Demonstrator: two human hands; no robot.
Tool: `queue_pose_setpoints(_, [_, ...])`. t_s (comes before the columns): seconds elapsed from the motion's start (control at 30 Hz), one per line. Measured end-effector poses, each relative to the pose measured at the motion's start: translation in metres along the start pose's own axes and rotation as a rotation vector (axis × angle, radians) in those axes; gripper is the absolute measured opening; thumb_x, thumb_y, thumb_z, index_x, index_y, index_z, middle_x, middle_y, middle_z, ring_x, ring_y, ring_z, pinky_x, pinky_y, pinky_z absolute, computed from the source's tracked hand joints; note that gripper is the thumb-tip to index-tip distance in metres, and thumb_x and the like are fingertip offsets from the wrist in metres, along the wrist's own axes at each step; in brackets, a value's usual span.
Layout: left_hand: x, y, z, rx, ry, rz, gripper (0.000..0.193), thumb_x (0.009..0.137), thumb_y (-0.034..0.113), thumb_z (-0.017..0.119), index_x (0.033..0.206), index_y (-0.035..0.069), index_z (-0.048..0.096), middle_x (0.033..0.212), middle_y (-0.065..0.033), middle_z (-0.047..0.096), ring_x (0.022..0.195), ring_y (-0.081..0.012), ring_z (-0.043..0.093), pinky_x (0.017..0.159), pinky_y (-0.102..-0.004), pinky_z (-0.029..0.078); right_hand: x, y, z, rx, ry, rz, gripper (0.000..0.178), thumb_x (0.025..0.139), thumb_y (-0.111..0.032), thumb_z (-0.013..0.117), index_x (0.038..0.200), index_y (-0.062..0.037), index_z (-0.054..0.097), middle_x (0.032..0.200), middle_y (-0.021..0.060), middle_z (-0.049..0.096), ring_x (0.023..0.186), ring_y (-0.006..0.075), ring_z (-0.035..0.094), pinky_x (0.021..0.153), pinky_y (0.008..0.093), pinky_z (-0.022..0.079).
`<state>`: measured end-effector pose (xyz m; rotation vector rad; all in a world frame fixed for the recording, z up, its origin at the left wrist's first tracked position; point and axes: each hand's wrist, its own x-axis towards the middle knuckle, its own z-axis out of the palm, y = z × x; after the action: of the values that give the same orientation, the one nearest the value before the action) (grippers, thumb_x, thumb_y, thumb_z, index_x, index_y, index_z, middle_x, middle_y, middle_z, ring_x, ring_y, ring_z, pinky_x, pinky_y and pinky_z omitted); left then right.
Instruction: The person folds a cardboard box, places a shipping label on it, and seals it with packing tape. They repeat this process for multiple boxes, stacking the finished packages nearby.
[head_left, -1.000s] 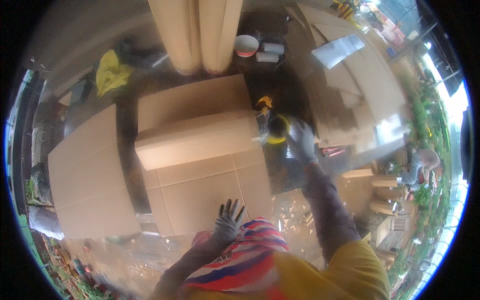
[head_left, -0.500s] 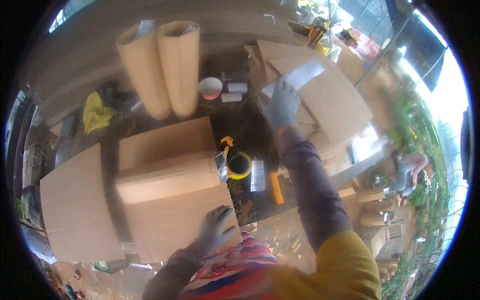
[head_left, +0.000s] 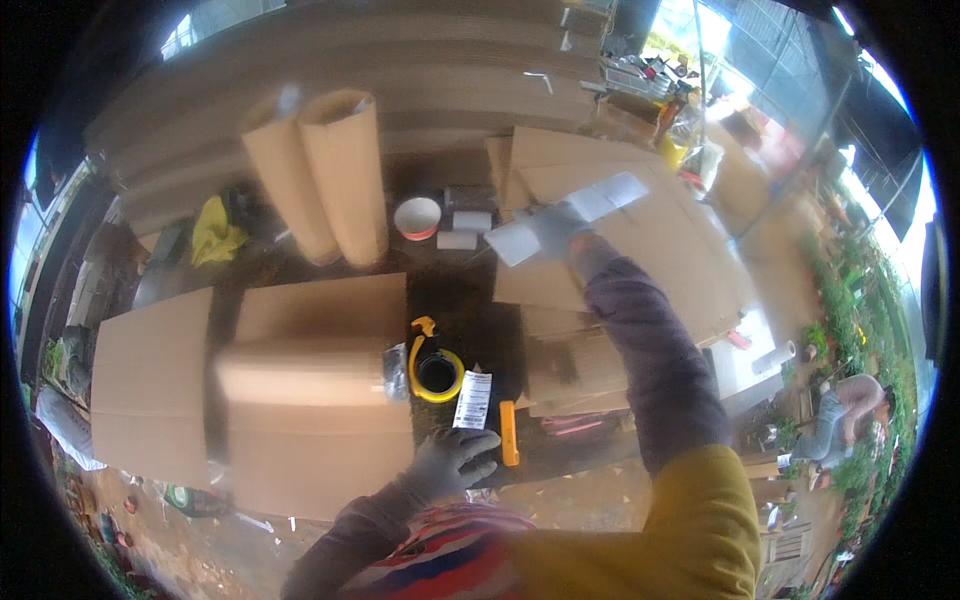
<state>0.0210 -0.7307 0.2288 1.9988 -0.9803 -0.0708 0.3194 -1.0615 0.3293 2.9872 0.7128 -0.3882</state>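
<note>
Now | right hand (head_left: 562,230): at pale sheet (head_left: 612,195) | left hand (head_left: 455,464): near white label (head_left: 473,400)

Right hand (head_left: 563,230) hopped from tape dispenser (head_left: 437,397) to near the left edge of the cardboard stack (head_left: 665,270); left hand (head_left: 455,466) slid off carton (head_left: 315,375).

Nothing can be read; the white label (head_left: 472,400) bears tiny print.

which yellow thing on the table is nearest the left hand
The slim straight yellow tool, just right of the left hand; the round yellow tape dispenser lies farther off, the crumpled yellow item farthest, at left.
</note>
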Motion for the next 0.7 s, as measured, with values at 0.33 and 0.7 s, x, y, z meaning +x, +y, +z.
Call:
queue_pose_setpoints(0.33, [-0.005,-0.006,0.023,0.187,-0.072,-0.161,0.034,0.083,0.020,0.073,0.114,0.008,0.065,0.113,-0.0142,0.065,0.106,-0.0296,0.062,0.094,-0.0419,0.050,-0.023,0.199,0.036,0.183,0.664,0.539,0.035,0.076,-0.028,0.073,0.098,-0.0014,0.066,0.095,0.0216,0.069,0.093,0.0381,0.067,0.082,0.0467,0.052])
queue_pose_setpoints(0.7, [0.080,0.033,-0.016,-0.710,-0.092,-0.315,0.046,0.095,0.026,0.054,0.133,0.002,0.049,0.131,-0.0108,0.055,0.120,-0.0240,0.055,0.096,-0.0362,0.047,-0.206,0.014,-0.020,-0.128,1.356,0.377,0.018,0.088,-0.014,0.061,0.105,-0.0122,0.069,0.097,0.0104,0.067,0.089,0.0313,0.064,0.075,0.0415,0.050])
